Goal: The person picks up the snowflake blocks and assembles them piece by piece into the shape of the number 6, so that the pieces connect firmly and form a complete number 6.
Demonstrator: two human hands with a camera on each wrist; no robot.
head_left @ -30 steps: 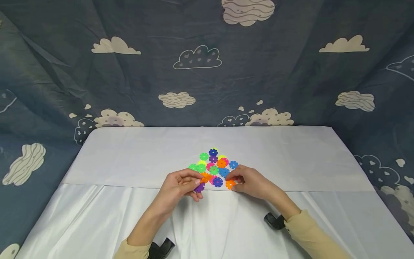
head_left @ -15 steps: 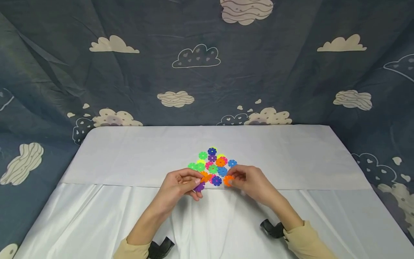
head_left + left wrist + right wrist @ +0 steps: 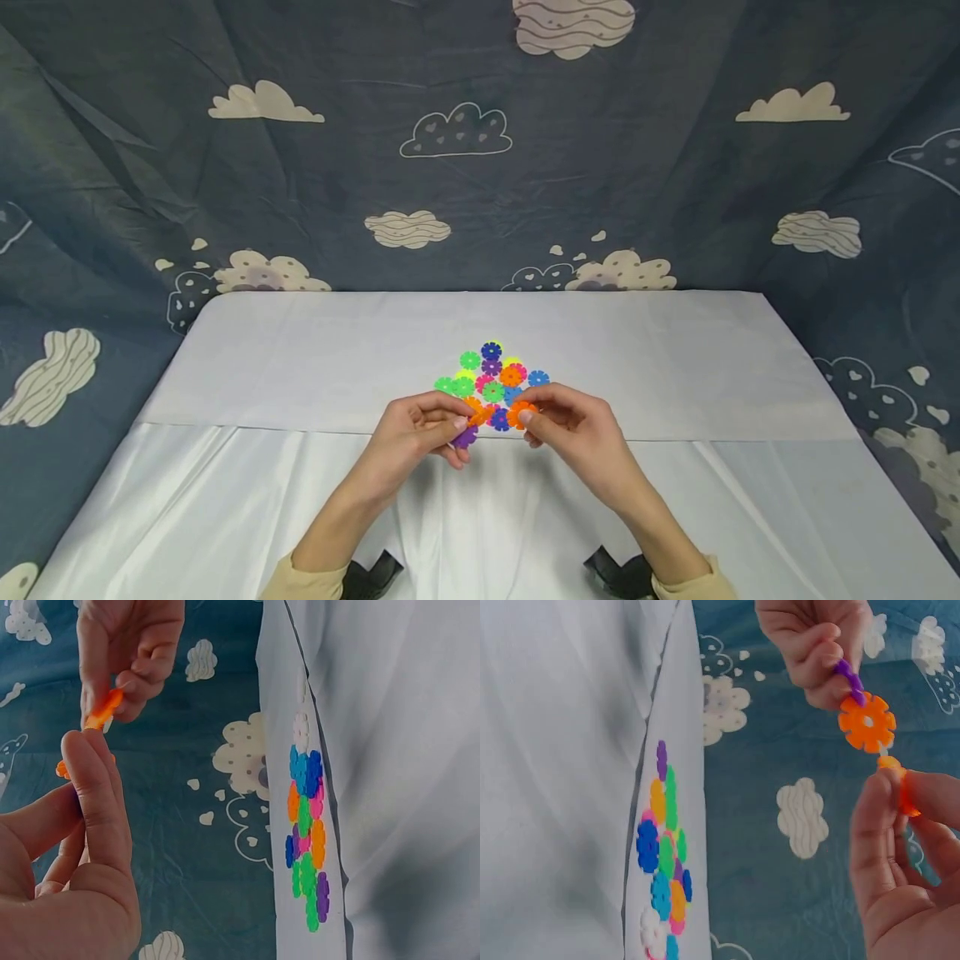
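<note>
My left hand pinches a purple snowflake disc between thumb and fingers. An orange snowflake disc is joined to it, its flat face showing in the right wrist view. Thumb and fingertips of my right hand grip another orange snowflake disc, held up close to the joined pair. A small pale bit shows between the two orange discs; whether they touch I cannot tell. Both hands are raised above the table, in front of the loose discs.
Several loose snowflake discs in green, blue, pink, purple, orange and yellow lie in a cluster on the white-covered table. A crease crosses the cloth just in front of them. A dark cloud-patterned curtain hangs behind.
The right hand has picked up an orange disc from the table and brought it left, towards the left hand, turning it to face the camera. The left hand stays nearly still.
</note>
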